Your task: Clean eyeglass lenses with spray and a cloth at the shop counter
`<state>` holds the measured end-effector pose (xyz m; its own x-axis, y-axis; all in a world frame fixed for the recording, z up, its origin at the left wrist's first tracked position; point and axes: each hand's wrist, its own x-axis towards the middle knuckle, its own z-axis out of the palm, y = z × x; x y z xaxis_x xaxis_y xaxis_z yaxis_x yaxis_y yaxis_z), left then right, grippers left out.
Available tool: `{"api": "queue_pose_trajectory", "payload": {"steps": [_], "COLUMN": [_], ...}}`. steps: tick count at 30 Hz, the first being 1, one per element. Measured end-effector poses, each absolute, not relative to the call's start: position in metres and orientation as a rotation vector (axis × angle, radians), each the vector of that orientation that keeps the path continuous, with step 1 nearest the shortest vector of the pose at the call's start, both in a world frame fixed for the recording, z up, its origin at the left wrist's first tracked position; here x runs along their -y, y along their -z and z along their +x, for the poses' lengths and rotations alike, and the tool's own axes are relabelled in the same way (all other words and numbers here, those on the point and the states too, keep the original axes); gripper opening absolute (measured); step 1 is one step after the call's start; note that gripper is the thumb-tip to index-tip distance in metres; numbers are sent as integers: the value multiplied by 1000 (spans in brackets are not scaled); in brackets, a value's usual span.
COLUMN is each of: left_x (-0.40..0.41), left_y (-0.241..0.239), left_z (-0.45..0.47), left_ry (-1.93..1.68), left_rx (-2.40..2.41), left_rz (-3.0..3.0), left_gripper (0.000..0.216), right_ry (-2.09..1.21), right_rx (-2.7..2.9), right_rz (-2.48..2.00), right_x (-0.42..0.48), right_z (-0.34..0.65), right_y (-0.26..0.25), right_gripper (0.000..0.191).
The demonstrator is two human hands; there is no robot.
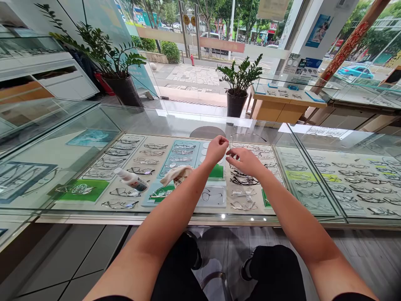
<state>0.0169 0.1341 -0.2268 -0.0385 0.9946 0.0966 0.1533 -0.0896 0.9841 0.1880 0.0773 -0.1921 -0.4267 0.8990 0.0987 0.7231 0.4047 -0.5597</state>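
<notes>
Both my arms reach out over a glass display counter (163, 121). My left hand (216, 149) is closed in a pinch on one side of a thin-framed pair of glasses (247, 137), held just above the glass. My right hand (242, 161) pinches the same pair from the other side, fingers together. The frame is thin and partly hard to make out against the counter. Inside the case below lie several rows of spectacle frames (147, 161) on cards.
A white spray bottle (131, 179) and a crumpled beige cloth (177, 173) lie on the counter left of my hands. Another glass counter (354, 167) joins at the right. Two potted plants (238, 90) stand beyond, before glass doors. My knees are below the counter edge.
</notes>
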Motion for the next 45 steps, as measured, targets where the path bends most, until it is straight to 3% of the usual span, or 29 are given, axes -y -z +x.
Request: {"api": "queue_pose_trajectory", "payload": {"steps": [39,45], "left_x": [-135,-134], "left_y": [229,223], "left_z": [17,17], "left_ry": [-1193,-1311], "left_rx": [-1300,-1250], "left_rz": [1425,1621], "left_gripper": [6,29], "right_ry": [-609,-583], "right_rx": [2229,2007], "right_rz": [-1299,-1181], "right_x": [-79,-86], "right_z": [188,191], "right_y": [195,197], "right_gripper": [25,30]}}
